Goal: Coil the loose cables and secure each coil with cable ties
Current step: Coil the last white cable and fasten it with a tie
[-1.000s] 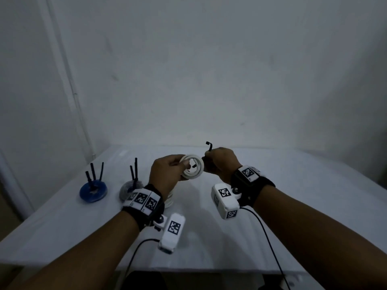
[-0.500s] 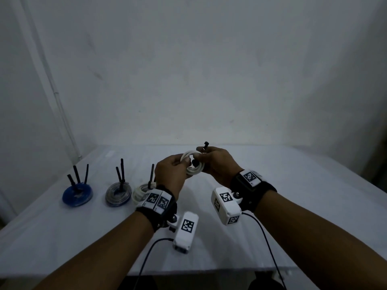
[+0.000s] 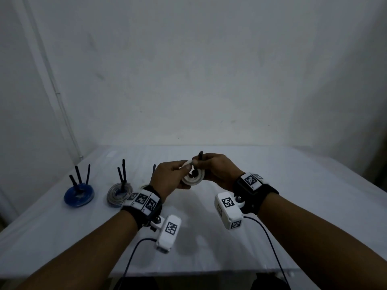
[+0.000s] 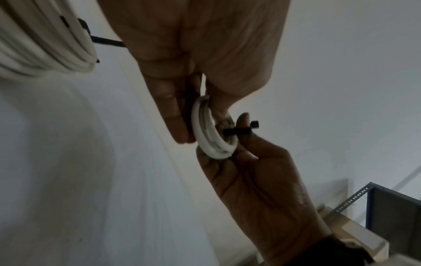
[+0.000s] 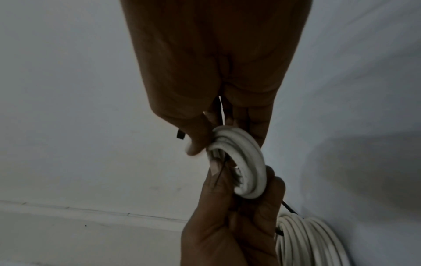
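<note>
Both my hands are raised above the white table (image 3: 293, 206), meeting at the middle. My left hand (image 3: 169, 178) pinches the small white coiled cable (image 3: 193, 180) by its rim, thumb on 1 face and fingers (image 4: 173, 115) on the other. My right hand (image 3: 217, 172) pinches the thin black plastic cable tie (image 3: 200, 156), which goes through the coil's middle; its head end (image 4: 254, 124) sticks out past my thumb. The coil is held in the air between the 2 hands, off the table. On the table's left side sit a blue cable coil (image 3: 79, 194) with 3 black tie tails standing up and a grey cable coil (image 3: 119, 192) with 2 tails; just behind my left wrist lies a larger white cable coil (image 5: 312, 239), tied too, mostly hidden in the head view. Versus 0.5 s ago: my hands sit a little closer together, the tie tail stands about the same above my right fingers, and the tied coils appear shifted right in view, so my head has turned.
</note>
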